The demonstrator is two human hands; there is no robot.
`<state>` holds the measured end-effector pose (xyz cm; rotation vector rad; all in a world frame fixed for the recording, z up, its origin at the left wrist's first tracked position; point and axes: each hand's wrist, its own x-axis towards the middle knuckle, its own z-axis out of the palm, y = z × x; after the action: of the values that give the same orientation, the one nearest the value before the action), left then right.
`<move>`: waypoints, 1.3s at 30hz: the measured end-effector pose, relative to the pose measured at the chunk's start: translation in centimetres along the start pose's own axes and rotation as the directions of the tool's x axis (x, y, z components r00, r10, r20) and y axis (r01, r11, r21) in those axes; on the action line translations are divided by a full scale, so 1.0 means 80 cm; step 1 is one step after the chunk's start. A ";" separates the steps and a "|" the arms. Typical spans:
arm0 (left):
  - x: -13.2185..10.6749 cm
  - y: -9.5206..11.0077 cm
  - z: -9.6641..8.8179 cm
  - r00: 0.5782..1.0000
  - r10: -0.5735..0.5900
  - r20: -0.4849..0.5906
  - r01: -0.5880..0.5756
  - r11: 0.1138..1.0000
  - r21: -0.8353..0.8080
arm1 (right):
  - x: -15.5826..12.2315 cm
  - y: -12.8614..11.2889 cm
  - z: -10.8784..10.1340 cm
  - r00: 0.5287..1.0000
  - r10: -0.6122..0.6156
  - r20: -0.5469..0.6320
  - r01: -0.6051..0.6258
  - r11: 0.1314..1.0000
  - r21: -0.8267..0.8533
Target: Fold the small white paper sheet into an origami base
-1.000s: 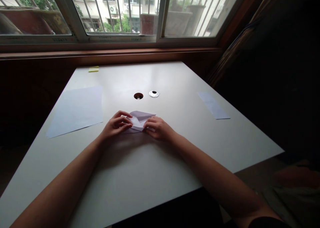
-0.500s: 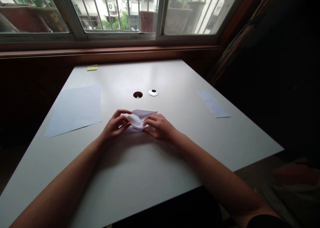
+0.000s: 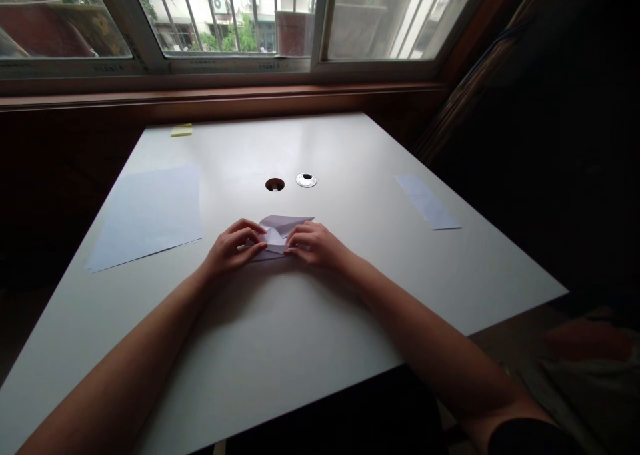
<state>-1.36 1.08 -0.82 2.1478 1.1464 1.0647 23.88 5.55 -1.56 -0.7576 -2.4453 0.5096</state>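
Observation:
Between my hands, a partly folded sheet of white paper (image 3: 275, 240) lies on the white table (image 3: 280, 328). Its far flap points up and to the right, and a near layer is bent over in the middle. My left hand (image 3: 237, 243) pinches the paper's left side with curled fingers. On the right side, my right hand (image 3: 313, 243) has its fingers closed on the same layer near the front edge. The fingers cover both ends of the fold, so the creases there are hidden.
Flat paper sheets (image 3: 150, 215) lie at the left, and a narrow paper strip (image 3: 429, 202) at the right. A yellow sticky-note pad (image 3: 181, 130) sits at the far left corner. Beyond my hands are a round cable hole (image 3: 275, 184) and its loose cover (image 3: 307, 180).
The raised, curved layer of paper is now pressed lower and flatter toward the front. My left fingertips have shifted slightly right along it. The whole view has tilted a little.

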 end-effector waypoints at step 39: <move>0.001 -0.005 0.001 0.958 -0.287 -0.007 0.276 0.926 -0.257 | 0.001 -0.002 -0.003 0.978 0.210 -0.010 -0.210 0.974 -0.084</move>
<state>-1.44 1.32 -1.14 1.7111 1.2226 1.0667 23.91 5.52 -1.25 -1.0591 -2.4115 0.4863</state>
